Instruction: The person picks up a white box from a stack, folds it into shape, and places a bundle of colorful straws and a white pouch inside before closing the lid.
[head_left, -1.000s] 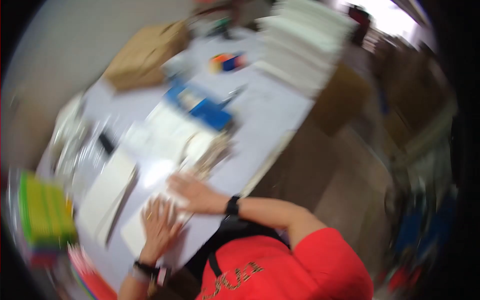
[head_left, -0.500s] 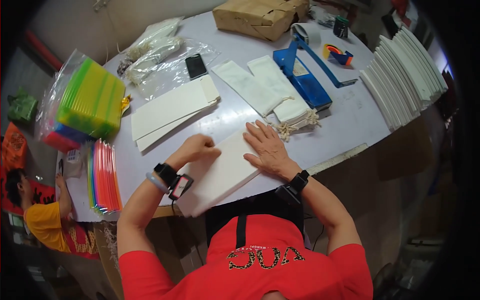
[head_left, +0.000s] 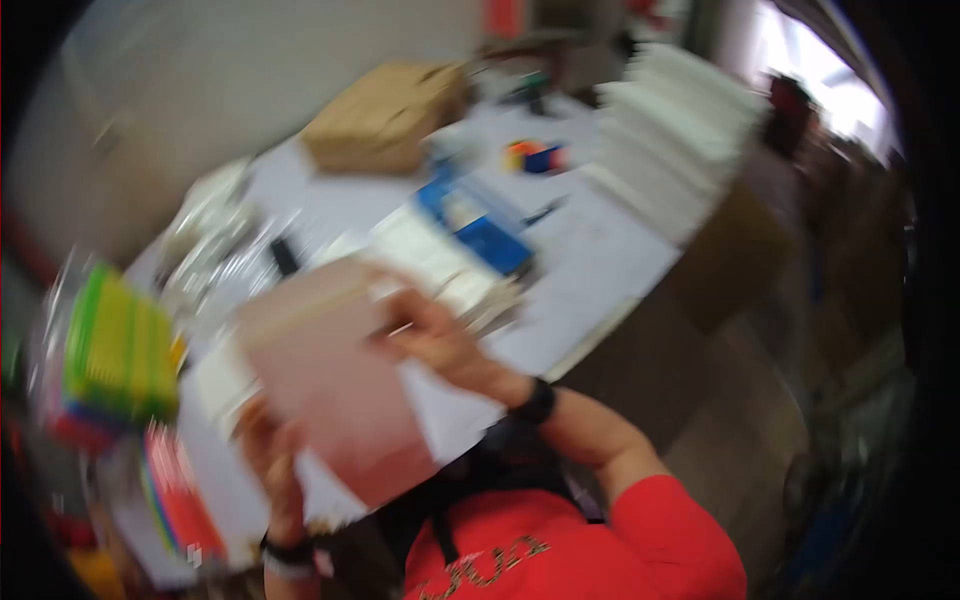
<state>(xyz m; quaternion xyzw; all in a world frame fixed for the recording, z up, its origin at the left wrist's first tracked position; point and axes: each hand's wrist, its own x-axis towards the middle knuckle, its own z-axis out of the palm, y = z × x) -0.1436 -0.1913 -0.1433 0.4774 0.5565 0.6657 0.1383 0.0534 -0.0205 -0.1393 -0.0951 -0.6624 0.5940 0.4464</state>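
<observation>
We hold a pale board (head_left: pixel 335 385) lifted off the counter (head_left: pixel 610 250), tilted toward us, between both hands. Our left hand (head_left: pixel 268 450) grips its lower left edge, fingers wrapped behind it so only part of the hand shows. Our right hand (head_left: pixel 425 335) closes on the upper right edge, thumb on the near face. The picture is smeared by motion, so we cannot tell how tightly either hand pinches.

The board looks flat, thin and fairly stiff, and we judge it light, like card or foam sheet. It keeps its plane while raised and shows no sag. Its face looks smooth, perhaps a little slippery, and its corners could dent. Holding opposite edges seems the safest way to keep it from bowing or slipping.

On the counter beyond lie more white sheets (head_left: pixel 430 255), a blue tool (head_left: pixel 480 225) and a brown box (head_left: pixel 385 115). A tall white stack (head_left: pixel 680 140) stands at the right, and coloured sheets (head_left: pixel 120 350) lie at the left.
</observation>
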